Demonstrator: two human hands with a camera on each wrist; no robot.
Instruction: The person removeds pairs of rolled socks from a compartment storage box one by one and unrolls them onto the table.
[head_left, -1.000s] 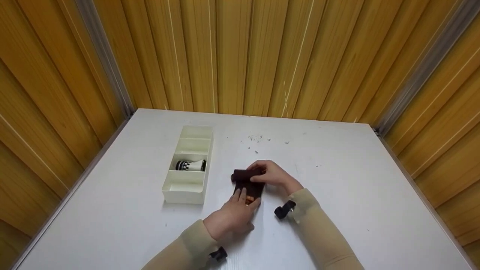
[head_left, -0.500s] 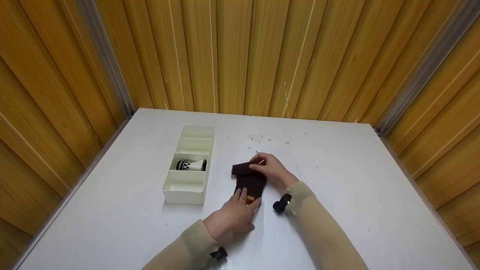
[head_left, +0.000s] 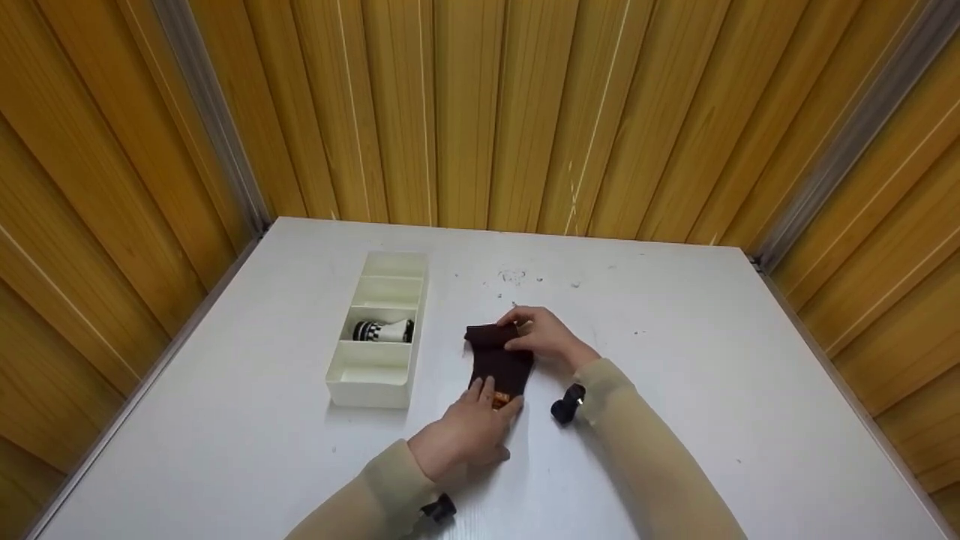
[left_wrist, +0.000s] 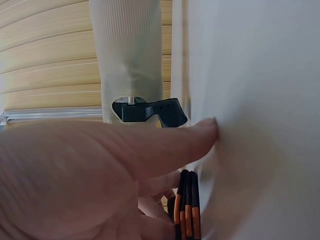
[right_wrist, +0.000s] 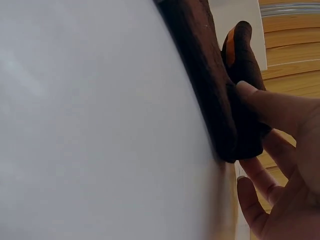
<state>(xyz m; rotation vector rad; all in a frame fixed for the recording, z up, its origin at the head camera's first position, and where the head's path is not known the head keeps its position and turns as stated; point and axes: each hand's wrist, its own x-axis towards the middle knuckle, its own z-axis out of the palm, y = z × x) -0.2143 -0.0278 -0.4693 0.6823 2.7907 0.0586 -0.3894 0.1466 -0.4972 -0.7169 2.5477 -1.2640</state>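
A dark maroon pair of socks (head_left: 501, 365) with orange lettering lies on the white table, its far end folded over. My right hand (head_left: 546, 336) pinches that folded end between thumb and fingers. In the right wrist view the thumb lies on the folded sock cloth (right_wrist: 242, 117), and an orange patch shows on the fold's far side. My left hand (head_left: 471, 429) rests with extended fingers on the near end, beside the lettering. Stacked sock edges (left_wrist: 188, 210) with orange bands show under the fingers in the left wrist view.
A white divided tray (head_left: 370, 395) stands left of the socks. A rolled black-and-white checkered sock (head_left: 382, 331) lies in one of its compartments. Small dark marks (head_left: 512, 277) dot the table beyond the hands. Wood-patterned panels (head_left: 465, 112) enclose the table at the back and sides.
The thick roll at the far end has loosened into a flatter fold, and more flat cloth shows. My right hand has moved slightly away from me. My left hand has stayed in place.
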